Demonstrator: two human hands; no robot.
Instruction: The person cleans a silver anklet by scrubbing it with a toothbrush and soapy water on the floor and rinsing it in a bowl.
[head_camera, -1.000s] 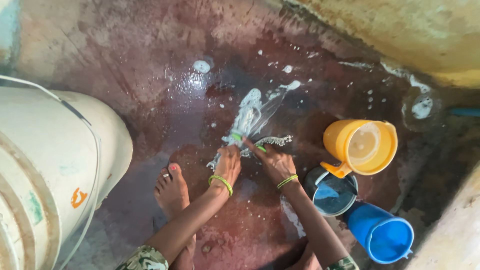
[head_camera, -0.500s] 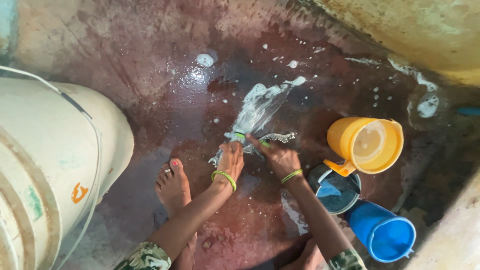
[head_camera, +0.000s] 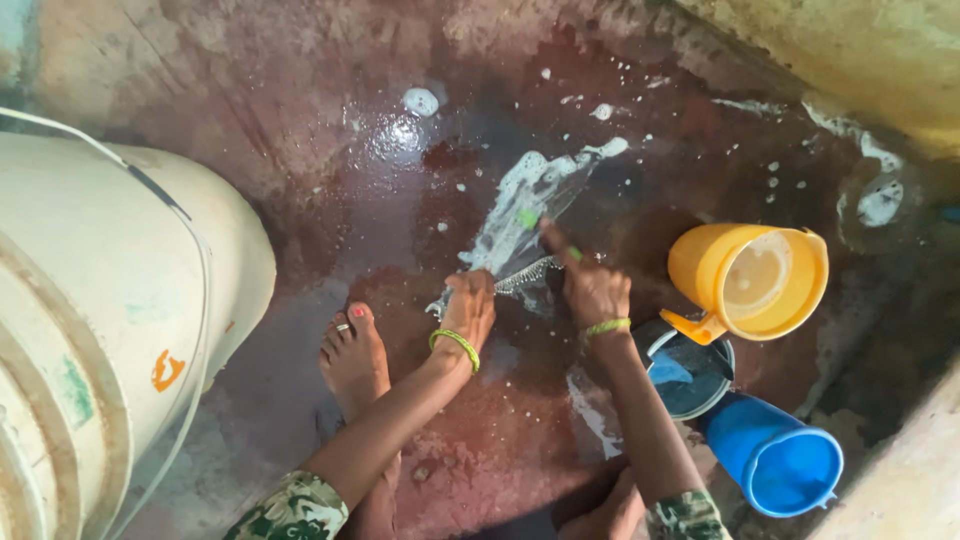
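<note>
A soapy, pale cloth (head_camera: 520, 215) lies stretched on the wet dark red floor (head_camera: 400, 200). My left hand (head_camera: 470, 305) presses down on the near end of the cloth. My right hand (head_camera: 590, 285) grips a green scrubbing brush (head_camera: 530, 220) whose tip rests on the foamy middle of the cloth. Both wrists wear green bangles. My bare foot (head_camera: 352, 360) stands to the left of the hands.
A big white bucket (head_camera: 110, 320) fills the left side. At the right stand an orange jug (head_camera: 750, 280), a round steel pot (head_camera: 690, 375) and a blue mug (head_camera: 775, 455). Foam patches dot the floor; a yellowish wall (head_camera: 850, 50) runs along the upper right.
My right hand has pushed the brush away from me, up along the cloth. My left hand stays on the cloth's near end. The view has shifted slightly.
</note>
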